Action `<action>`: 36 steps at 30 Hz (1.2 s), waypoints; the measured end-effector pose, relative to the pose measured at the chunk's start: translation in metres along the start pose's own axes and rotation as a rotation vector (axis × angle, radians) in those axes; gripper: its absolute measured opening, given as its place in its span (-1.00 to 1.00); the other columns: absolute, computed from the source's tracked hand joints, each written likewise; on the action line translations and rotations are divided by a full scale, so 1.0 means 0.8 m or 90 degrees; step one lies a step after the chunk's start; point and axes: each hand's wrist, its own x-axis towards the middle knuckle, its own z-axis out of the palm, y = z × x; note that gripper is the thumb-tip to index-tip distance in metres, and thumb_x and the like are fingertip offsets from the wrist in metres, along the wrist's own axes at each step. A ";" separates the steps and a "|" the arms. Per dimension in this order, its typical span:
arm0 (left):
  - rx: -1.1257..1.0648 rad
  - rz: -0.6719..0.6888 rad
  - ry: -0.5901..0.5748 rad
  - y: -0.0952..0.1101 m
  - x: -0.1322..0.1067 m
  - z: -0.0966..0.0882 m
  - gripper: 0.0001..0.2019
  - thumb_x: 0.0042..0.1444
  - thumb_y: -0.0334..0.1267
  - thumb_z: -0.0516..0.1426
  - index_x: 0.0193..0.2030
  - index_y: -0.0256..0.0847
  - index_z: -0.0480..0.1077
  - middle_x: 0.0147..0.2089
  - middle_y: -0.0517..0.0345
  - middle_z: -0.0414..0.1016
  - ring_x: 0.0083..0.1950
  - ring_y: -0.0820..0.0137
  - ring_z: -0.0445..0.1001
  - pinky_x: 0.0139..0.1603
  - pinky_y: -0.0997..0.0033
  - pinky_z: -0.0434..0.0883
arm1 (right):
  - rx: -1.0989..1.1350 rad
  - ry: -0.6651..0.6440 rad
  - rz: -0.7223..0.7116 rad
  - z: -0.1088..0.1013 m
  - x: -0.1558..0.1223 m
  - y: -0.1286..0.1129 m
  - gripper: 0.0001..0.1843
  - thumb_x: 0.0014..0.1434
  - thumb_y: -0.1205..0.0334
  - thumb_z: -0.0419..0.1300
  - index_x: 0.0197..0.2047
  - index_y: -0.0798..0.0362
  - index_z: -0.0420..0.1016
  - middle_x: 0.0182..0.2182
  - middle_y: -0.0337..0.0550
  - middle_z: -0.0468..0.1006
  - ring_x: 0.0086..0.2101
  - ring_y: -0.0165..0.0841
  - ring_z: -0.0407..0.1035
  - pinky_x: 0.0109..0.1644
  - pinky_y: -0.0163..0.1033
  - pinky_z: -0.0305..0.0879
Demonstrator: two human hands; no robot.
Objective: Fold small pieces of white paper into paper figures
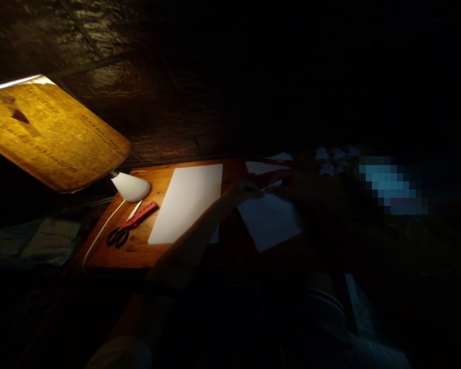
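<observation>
My left hand (246,190) reaches across a small wooden table (138,251), its forearm lit from the left. Its fingers are curled together at the top corner of a white sheet of paper (271,221) lying in half shadow. My right hand (303,187) is only a dark shape just right of that corner, and its fingers cannot be made out. A second, larger white sheet (188,202) lies flat to the left of my left arm, apart from both hands.
A white lamp head (131,186) with its cord sits at the table's left. Beside it lie a red ruler (141,214) and dark-handled scissors (117,236). A yellow printed board (49,134) leans at far left. More paper pieces (263,166) lie behind. The surroundings are dark.
</observation>
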 end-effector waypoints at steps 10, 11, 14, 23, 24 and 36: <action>0.031 0.012 -0.040 0.001 -0.004 0.002 -0.63 0.05 -0.12 0.37 -0.60 -0.24 0.38 -0.58 0.36 0.19 -0.49 0.56 0.11 -0.39 0.42 0.05 | -0.001 -0.078 0.018 0.001 0.004 0.006 -0.87 0.10 0.12 0.40 -0.39 -0.03 0.74 -0.40 -0.13 0.72 -0.42 -0.29 0.49 -0.30 -0.19 0.45; 0.033 0.009 -0.039 0.001 -0.004 0.002 -0.63 0.05 -0.12 0.37 -0.60 -0.24 0.37 -0.59 0.36 0.18 -0.49 0.56 0.11 -0.40 0.42 0.04 | -0.005 -0.079 0.016 0.001 0.004 0.006 -0.87 0.11 0.12 0.40 -0.40 -0.03 0.74 -0.40 -0.14 0.72 -0.41 -0.29 0.50 -0.28 -0.19 0.46; 0.036 0.002 -0.042 0.003 -0.004 0.002 -0.61 0.04 -0.11 0.37 -0.61 -0.24 0.35 -0.60 0.36 0.17 -0.50 0.57 0.08 -0.40 0.42 0.02 | -0.007 -0.091 0.006 0.002 0.006 0.007 -0.87 0.11 0.14 0.38 -0.40 -0.03 0.74 -0.38 -0.14 0.73 -0.38 -0.27 0.53 -0.22 -0.18 0.48; 0.032 0.002 -0.048 0.007 -0.006 0.001 -0.60 0.01 -0.04 0.37 -0.60 -0.24 0.37 -0.59 0.35 0.17 -0.49 0.56 0.09 -0.41 0.42 0.01 | -0.054 -0.098 0.014 -0.006 0.006 0.017 -0.77 0.14 0.09 0.30 -0.34 0.02 0.75 -0.40 -0.11 0.72 -0.45 -0.32 0.47 -0.36 -0.26 0.36; 0.029 0.000 -0.043 0.006 -0.006 0.001 -0.61 0.01 -0.04 0.37 -0.59 -0.24 0.38 -0.59 0.35 0.17 -0.49 0.56 0.09 -0.41 0.42 0.01 | -0.064 -0.088 0.017 -0.009 0.005 0.017 -0.76 0.15 0.07 0.30 -0.34 0.02 0.75 -0.41 -0.12 0.71 -0.45 -0.32 0.47 -0.36 -0.26 0.36; 0.026 -0.018 -0.044 0.013 -0.009 -0.001 -0.66 0.03 -0.11 0.35 -0.59 -0.24 0.40 -0.57 0.33 0.20 -0.48 0.54 0.11 -0.39 0.40 0.04 | -0.083 -0.043 0.069 -0.020 0.002 0.016 -0.69 0.13 -0.06 0.35 -0.43 0.01 0.67 -0.51 -0.17 0.64 -0.51 -0.36 0.41 -0.39 -0.26 0.26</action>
